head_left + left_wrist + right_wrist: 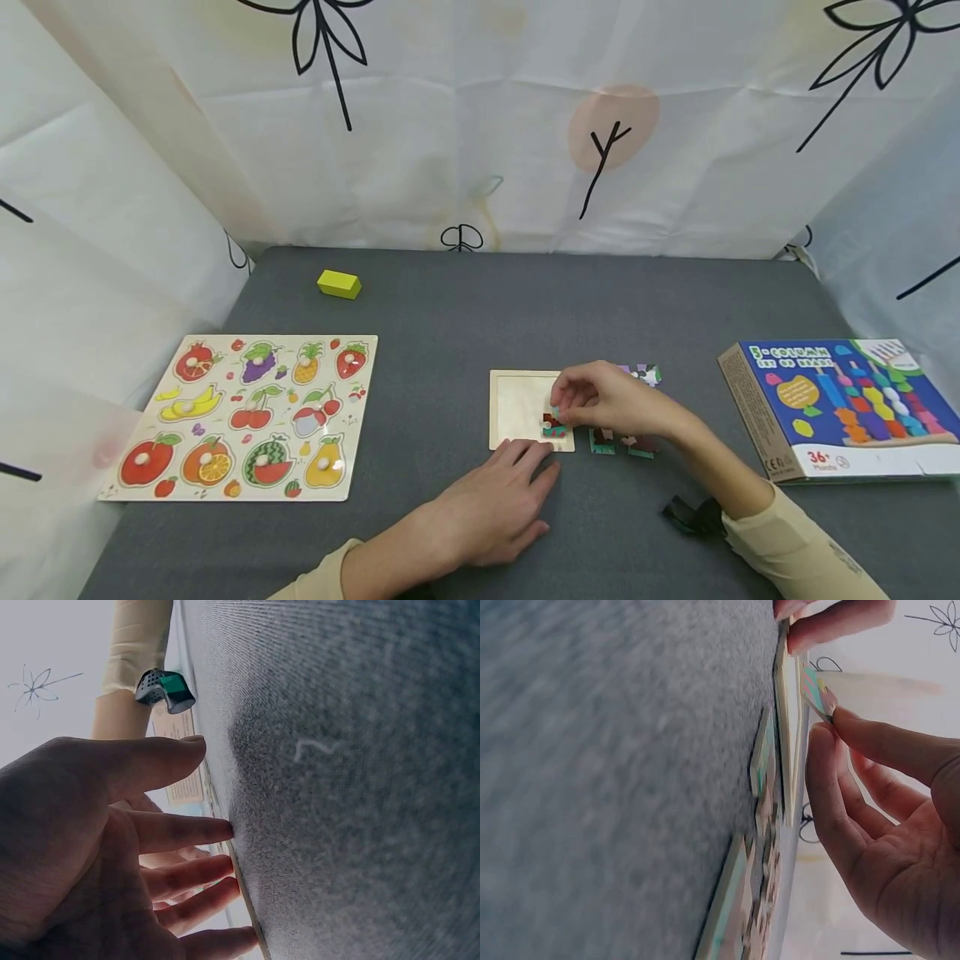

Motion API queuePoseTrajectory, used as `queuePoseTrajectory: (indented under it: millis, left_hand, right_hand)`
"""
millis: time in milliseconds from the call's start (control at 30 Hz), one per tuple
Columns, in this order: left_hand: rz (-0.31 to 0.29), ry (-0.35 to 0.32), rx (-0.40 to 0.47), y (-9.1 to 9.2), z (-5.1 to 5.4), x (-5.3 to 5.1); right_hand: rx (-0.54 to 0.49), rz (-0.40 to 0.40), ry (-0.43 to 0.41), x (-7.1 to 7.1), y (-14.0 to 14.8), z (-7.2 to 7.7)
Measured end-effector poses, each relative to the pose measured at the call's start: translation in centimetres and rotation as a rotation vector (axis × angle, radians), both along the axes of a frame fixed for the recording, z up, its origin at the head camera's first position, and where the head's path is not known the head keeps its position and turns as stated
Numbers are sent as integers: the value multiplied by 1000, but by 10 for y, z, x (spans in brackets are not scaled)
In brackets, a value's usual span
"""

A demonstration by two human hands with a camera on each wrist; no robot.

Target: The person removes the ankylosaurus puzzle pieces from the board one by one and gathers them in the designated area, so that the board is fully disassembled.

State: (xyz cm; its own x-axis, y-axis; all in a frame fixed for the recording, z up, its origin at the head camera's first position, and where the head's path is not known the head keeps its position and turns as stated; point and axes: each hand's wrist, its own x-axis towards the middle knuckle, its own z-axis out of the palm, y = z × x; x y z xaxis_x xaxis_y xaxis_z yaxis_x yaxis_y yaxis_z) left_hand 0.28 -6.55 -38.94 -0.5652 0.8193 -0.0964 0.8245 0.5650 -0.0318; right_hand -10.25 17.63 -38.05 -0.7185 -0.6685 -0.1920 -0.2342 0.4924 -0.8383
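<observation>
A small wooden puzzle frame (517, 404) lies in the middle of the grey table. Over its lower right corner my right hand (611, 402) pinches a puzzle piece (553, 428) between thumb and forefinger. In the right wrist view that piece (815, 691) is tilted, showing green, pink and brown print. My left hand (498, 507) rests at the frame's near edge, fingers extended and fingertips touching it. Loose puzzle pieces (602, 442) lie just right of the frame, partly hidden under my right hand and forearm.
A fruit puzzle board (292, 442) lies at the left, with a yellow block (339, 284) behind it. At the right is a blue game box (855, 408). White printed cloth (420, 167) hangs behind the table and along both sides.
</observation>
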Motion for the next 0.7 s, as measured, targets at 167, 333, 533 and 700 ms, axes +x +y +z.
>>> queuePoseTrajectory:
  millis: [167, 333, 533, 700]
  left_hand:
    - [5, -37, -7, 0, 0, -1]
    - [12, -52, -9, 1, 0, -1]
    - [11, -56, -6, 1, 0, -1]
    - [8, -60, -8, 1, 0, -1]
  right_hand:
    - [-29, -2, -15, 5, 12, 2]
    - [-46, -21, -36, 9, 28, 2]
    - [-75, -44, -29, 16, 50, 7]
    - [-83, -64, 8, 22, 70, 11]
